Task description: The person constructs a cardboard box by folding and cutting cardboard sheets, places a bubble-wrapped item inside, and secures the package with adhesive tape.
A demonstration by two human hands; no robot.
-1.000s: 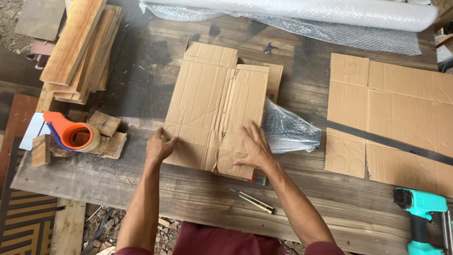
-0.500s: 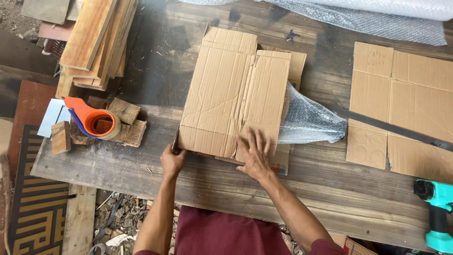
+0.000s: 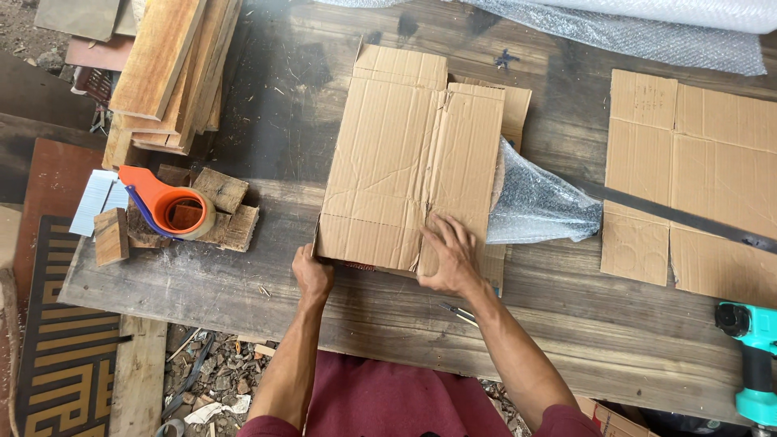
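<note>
The left hand (image 3: 312, 275) curls around the near left corner of the folded cardboard (image 3: 409, 158) and grips its edge. The right hand (image 3: 447, 255) lies flat on top of the cardboard, near its front edge. Its fingers are spread wide and press down; it holds nothing.

The folded cardboard is brown and lies flat in the middle of the wooden tabletop (image 3: 243, 283), with one flap laid over the other. A wad of clear bubble wrap (image 3: 538, 202) sticks out from under its right side. Just beside the right wrist, a thin tool (image 3: 458, 312) lies on the wood. It is too small to tell what it is.

To the left sits an orange tape holder (image 3: 166, 206) with a roll of tape in it. It rests on some small wood blocks (image 3: 231, 206). Behind them is a pile of long wooden planks (image 3: 166, 65).

To the right lies another flat cardboard sheet (image 3: 696, 170). A dark strip (image 3: 688, 217) runs across it. Along the far edge is a big roll of bubble wrap (image 3: 631, 28). At the near right corner is a teal power drill (image 3: 753, 356).
</note>
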